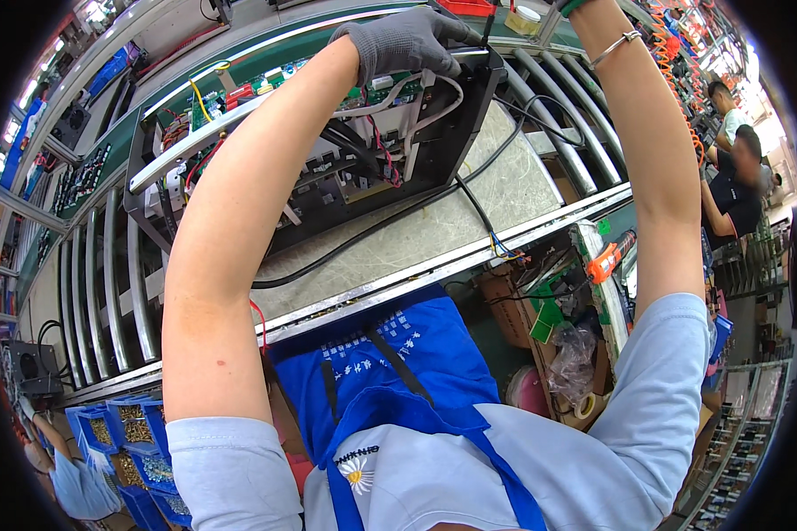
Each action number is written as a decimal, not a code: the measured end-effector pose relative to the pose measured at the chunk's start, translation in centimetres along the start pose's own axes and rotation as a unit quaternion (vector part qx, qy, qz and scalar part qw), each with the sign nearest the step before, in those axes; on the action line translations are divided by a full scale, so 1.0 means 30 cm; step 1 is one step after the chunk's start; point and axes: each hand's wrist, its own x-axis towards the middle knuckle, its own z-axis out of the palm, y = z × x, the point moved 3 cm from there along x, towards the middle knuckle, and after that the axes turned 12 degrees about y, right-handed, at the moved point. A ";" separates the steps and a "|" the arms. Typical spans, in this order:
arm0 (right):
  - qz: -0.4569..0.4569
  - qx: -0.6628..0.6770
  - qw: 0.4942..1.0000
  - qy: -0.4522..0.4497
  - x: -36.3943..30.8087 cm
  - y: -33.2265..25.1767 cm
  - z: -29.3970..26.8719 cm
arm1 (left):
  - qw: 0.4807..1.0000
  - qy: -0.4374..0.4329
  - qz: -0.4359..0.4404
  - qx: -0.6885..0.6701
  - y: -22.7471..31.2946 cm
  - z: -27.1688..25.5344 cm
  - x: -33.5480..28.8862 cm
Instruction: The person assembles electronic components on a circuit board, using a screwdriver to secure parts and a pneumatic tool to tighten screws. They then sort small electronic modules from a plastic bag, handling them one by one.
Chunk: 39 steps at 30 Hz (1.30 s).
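My left hand (405,42), in a grey glove, reaches over the top corner of an open black equipment chassis (456,133). Its fingers stretch to the right and look apart, close to a thin dark upright rod (488,26) at that corner. Inside the chassis are green circuit boards (279,78), black, white and red wiring, and a light metal bar (186,152) along the near top side. My right hand (574,3) is raised at the upper edge; only a bit of its glove shows, so its fingers and anything in them are hidden.
The chassis stands on a worn board (376,265) over a roller conveyor (562,115). A black cable (390,211) trails across the board. An orange-handled tool (609,258) lies at right, above a bin with plastic wrap (573,358). Blue screw bins (137,434) stand lower left. Other people work farther off.
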 end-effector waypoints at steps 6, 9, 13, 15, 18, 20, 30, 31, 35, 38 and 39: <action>0.030 0.019 0.999 -0.022 -0.019 -0.008 -0.012 | 0.998 0.005 0.005 0.063 0.066 -0.016 -0.019; 0.038 0.026 0.998 0.032 -0.040 -0.015 -0.007 | 0.992 0.087 -0.020 0.093 0.137 -0.010 -0.045; -0.036 0.057 0.997 0.040 -0.109 -0.112 -0.031 | 0.917 0.349 0.005 0.194 0.235 -0.018 -0.087; -0.060 0.099 0.993 -0.028 -0.177 -0.177 -0.124 | 0.909 0.398 0.026 0.117 0.294 0.028 -0.148; -0.096 0.169 0.981 0.000 -0.403 -0.217 -0.115 | 0.867 0.416 -0.071 -0.266 0.354 0.131 -0.440; -0.079 0.160 0.982 -0.061 -0.524 -0.170 -0.266 | 0.706 0.391 -0.240 -0.540 0.351 0.284 -0.638; 0.060 0.363 0.929 0.027 -1.216 -0.026 -0.155 | 0.528 0.415 -0.347 -0.655 0.108 0.713 -1.263; 0.085 0.346 0.933 0.039 -1.222 -0.015 -0.144 | 0.584 0.406 -0.343 -0.613 0.143 0.691 -1.265; 0.104 0.348 0.932 -0.004 -1.231 -0.025 -0.107 | 0.686 0.423 -0.445 -0.391 0.283 0.588 -1.255; 0.054 0.345 0.937 -0.013 -1.238 -0.042 -0.083 | 0.688 0.414 -0.398 -0.444 0.261 0.585 -1.269; 0.055 0.336 0.940 -0.019 -1.240 -0.045 -0.077 | 0.680 0.402 -0.381 -0.481 0.252 0.588 -1.275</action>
